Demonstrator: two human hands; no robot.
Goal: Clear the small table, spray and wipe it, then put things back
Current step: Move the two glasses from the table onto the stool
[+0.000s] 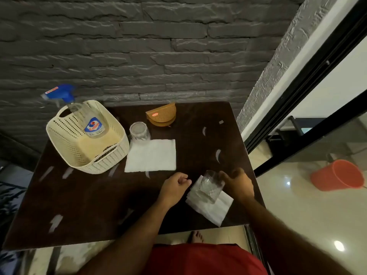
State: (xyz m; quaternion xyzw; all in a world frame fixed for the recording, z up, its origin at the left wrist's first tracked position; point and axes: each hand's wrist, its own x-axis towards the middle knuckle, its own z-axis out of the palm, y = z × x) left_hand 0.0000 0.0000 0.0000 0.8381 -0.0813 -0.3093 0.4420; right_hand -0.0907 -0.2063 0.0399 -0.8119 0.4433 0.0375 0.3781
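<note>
- we see a clear glass tumbler (pixel 210 187) with a cut pattern standing on a white folded napkin (pixel 212 205) at the near right part of the small table (pixel 83 205).
- our right hand (pixel 237 183) curls its fingers around the right side of this tumbler and grips it.
- our left hand (pixel 175 186) sits just left of the napkin, fingers loosely curled and holding nothing.
- a second tumbler (pixel 139 132) stands farther back, touching the far left corner of a larger white napkin (pixel 152 155) spread flat mid-table.
- a cream perforated basket (pixel 111 157) at the far left holds a spray bottle (pixel 90 120) with a blue trigger head, leaning against its wall.
- a brown woven napkin holder (pixel 161 116) stands near the back edge.
- the tabletop is dark, glossy wood with pale streaks of reflected light.
- behind it runs a dark grey stone-look wall (pixel 139 46); to the right, a black-framed glass door (pixel 309 80), glossy pale floor tiles and an orange bucket (pixel 337 175) lying on its side.
</note>
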